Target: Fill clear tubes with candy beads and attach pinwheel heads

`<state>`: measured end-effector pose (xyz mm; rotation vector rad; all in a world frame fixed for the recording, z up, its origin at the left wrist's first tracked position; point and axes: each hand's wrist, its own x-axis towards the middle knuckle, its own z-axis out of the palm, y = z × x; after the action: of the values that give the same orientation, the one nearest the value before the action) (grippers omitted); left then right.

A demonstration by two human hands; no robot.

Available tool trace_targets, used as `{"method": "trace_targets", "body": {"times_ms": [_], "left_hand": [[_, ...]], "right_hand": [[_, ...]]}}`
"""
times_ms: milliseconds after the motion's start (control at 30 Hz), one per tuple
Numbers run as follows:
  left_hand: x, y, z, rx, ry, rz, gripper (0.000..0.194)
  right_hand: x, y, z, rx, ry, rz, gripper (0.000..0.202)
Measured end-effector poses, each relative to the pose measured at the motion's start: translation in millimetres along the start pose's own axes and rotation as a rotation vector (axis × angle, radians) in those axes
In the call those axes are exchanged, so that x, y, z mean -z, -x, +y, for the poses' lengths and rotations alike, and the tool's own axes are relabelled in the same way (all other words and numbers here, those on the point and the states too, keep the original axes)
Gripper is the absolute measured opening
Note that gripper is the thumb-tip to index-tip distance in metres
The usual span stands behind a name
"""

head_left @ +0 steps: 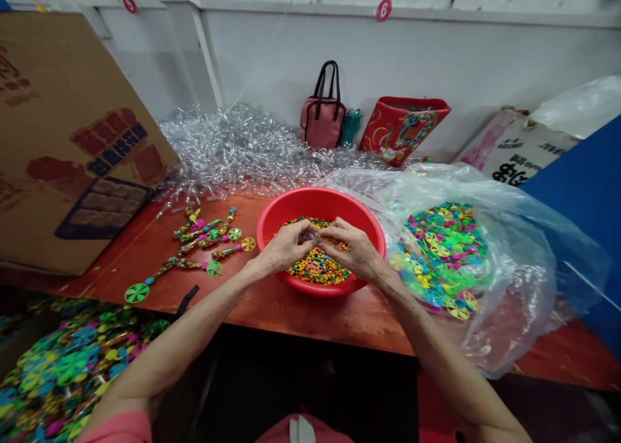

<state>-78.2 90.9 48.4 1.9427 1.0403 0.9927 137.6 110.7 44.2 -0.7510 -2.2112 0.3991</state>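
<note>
Over a red basin (272, 213) my two hands meet. Small round multicoloured balls (320, 267), like candies or beads, cover its bottom. The curled fingers of my left hand (288, 244) close on a small clear plastic tube (312, 235). My right hand (353, 248) grips the tube's other side, with its fingertips nearly touching those of the left. Fingers hide most of the tube, so how full it is cannot be made out. Left of the basin lie several filled tubes (182, 252) topped with colourful fan-like wheels (137, 293).
Empty clear tubes (242, 139) are heaped along the wall. A clear bag (514, 236) of colourful wheel tops (446, 249) lies at right. A cardboard box (63, 152) stands left. Behind are a pink bag (321, 121) and a red bag (376, 129). Finished-looking pieces (72, 359) fill the lower left.
</note>
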Motion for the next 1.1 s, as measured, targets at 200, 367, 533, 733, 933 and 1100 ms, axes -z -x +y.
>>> {"method": "trace_targets", "body": {"times_ms": [200,367,533,733,933,1100], "left_hand": [[-2.1,1.0,0.8,0.028,-0.056,0.046,0.016],[6.2,-4.3,-8.0,-0.01,-0.069,0.006,0.032],[16.4,-10.1,-21.0,-0.073,-0.047,-0.003,0.062],[14.8,-12.1,-25.8,-0.077,-0.149,0.078,0.068],[29.6,-9.2,-33.7,-0.159,-0.364,0.358,0.058],[43.5,1.2,-63.6,0.177,0.088,0.699,0.076]], "right_hand": [[-1.3,-10.1,8.1,-0.009,-0.024,-0.015,0.019],[-4.1,-20.2,19.0,-0.05,0.006,-0.082,0.02],[-10.2,-31.4,21.7,-0.072,0.118,-0.097,0.011],[-21.4,-39.1,16.9,-0.075,0.188,-0.071,0.012],[-7.1,-47.3,32.1,-0.156,-0.118,-0.055,0.023],[20.1,-36.8,48.9,-0.317,-0.358,0.009,0.027]]}}
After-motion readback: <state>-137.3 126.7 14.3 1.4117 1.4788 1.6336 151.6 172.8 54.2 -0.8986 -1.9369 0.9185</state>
